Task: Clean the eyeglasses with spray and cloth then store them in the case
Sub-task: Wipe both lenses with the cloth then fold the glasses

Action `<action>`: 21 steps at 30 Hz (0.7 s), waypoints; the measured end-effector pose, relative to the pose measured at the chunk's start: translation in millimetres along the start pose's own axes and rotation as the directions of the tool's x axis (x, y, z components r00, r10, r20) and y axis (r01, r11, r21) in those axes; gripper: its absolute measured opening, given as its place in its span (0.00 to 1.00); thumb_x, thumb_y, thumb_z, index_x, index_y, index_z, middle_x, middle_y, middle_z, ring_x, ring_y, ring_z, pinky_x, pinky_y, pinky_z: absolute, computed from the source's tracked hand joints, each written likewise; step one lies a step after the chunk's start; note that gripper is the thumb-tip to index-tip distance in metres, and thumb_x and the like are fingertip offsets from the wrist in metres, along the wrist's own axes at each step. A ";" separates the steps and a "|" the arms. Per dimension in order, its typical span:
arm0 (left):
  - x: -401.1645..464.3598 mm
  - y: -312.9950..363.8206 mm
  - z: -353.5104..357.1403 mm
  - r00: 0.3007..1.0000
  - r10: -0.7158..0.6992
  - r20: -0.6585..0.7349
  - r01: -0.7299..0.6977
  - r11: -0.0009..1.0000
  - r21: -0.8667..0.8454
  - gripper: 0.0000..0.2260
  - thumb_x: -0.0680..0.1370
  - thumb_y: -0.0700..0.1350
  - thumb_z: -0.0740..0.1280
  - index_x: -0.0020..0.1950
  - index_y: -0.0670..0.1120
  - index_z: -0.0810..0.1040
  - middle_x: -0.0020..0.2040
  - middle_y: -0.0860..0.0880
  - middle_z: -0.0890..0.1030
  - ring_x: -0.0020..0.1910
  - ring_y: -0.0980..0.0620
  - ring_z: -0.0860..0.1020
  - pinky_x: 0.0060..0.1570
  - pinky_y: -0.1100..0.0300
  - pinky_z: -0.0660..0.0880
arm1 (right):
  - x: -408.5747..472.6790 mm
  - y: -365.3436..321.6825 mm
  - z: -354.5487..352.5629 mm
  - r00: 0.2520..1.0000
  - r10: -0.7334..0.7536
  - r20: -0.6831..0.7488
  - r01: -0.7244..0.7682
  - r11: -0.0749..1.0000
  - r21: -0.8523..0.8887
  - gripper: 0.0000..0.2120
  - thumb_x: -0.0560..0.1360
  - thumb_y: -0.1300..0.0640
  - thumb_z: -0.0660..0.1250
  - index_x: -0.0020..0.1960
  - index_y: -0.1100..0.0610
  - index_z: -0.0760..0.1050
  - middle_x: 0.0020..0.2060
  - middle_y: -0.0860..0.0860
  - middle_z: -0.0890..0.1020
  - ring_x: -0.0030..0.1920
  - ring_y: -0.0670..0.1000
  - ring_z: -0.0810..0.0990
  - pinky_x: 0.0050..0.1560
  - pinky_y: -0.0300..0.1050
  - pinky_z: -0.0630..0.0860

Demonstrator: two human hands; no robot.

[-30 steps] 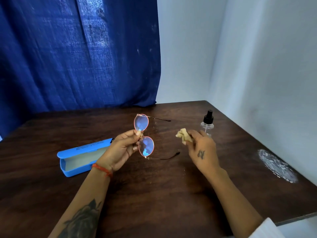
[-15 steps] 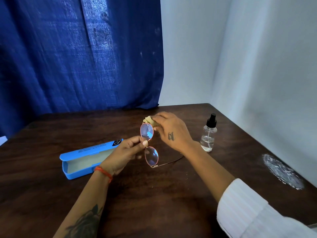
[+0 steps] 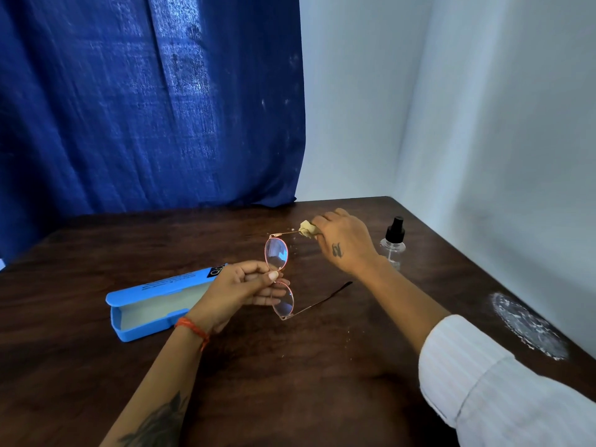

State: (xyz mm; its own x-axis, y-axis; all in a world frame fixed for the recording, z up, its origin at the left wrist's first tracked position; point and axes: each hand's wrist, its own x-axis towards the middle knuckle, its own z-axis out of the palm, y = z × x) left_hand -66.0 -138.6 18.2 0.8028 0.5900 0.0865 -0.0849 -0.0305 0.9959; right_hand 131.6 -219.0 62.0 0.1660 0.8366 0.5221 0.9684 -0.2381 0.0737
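Observation:
The pink-rimmed eyeglasses [image 3: 276, 254] are held above the dark wooden table [image 3: 290, 366], lenses one above the other, both temples unfolded. My left hand [image 3: 238, 290] pinches the bridge between thumb and fingers. My right hand [image 3: 343, 241] grips a crumpled yellow cloth [image 3: 306, 228] wrapped around the upper temple, a short way out from the hinge. The lower temple points right, free. An open blue case [image 3: 154, 300] lies on the table left of my left hand. A clear spray bottle [image 3: 393, 243] with a black nozzle stands just right of my right wrist.
A blue curtain [image 3: 145, 108] hangs behind the table. White walls close in at the back and right. A whitish scuffed patch [image 3: 529, 325] marks the table near its right edge. Small crumbs lie scattered around the glasses.
My right hand brought the cloth from beside the bottle to the upper lens, then slid it right along the upper temple. The left hand has kept hold of the glasses.

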 end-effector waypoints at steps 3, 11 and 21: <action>0.6 -0.5 0.2 1.000 -0.003 -0.019 0.003 1.000 -0.014 0.07 0.74 0.41 0.66 0.50 0.39 0.79 0.46 0.42 0.85 0.46 0.46 0.84 0.39 0.60 0.80 | 2.2 8.8 -5.3 0.997 0.034 0.074 -0.028 0.996 -0.089 0.12 0.76 0.58 0.63 0.59 0.57 0.74 0.52 0.54 0.80 0.53 0.54 0.74 0.46 0.46 0.72; 1.4 0.0 -0.3 0.998 0.001 -0.065 -0.004 0.999 -0.045 0.07 0.75 0.39 0.66 0.50 0.39 0.79 0.46 0.43 0.85 0.44 0.48 0.84 0.39 0.58 0.81 | 5.2 22.1 -36.1 0.969 0.197 0.153 -0.170 0.970 -0.172 0.10 0.73 0.66 0.64 0.54 0.63 0.75 0.52 0.59 0.76 0.51 0.59 0.76 0.42 0.49 0.71; 1.0 -1.8 10.0 0.989 0.047 -0.142 -0.056 0.997 -0.059 0.10 0.75 0.35 0.65 0.56 0.41 0.74 0.50 0.45 0.83 0.40 0.52 0.83 0.39 0.57 0.82 | -61.9 -6.3 -50.5 0.972 0.040 -0.230 0.077 0.875 0.477 0.11 0.69 0.65 0.71 0.50 0.58 0.76 0.43 0.52 0.82 0.42 0.50 0.79 0.42 0.41 0.76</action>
State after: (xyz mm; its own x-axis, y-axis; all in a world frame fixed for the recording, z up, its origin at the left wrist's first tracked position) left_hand -59.2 -146.0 16.8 0.7056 0.6967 0.1290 -0.1643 -0.0162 0.9863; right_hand 105.9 -294.2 72.2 0.1575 0.6907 0.7058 0.9493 0.0910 -0.3009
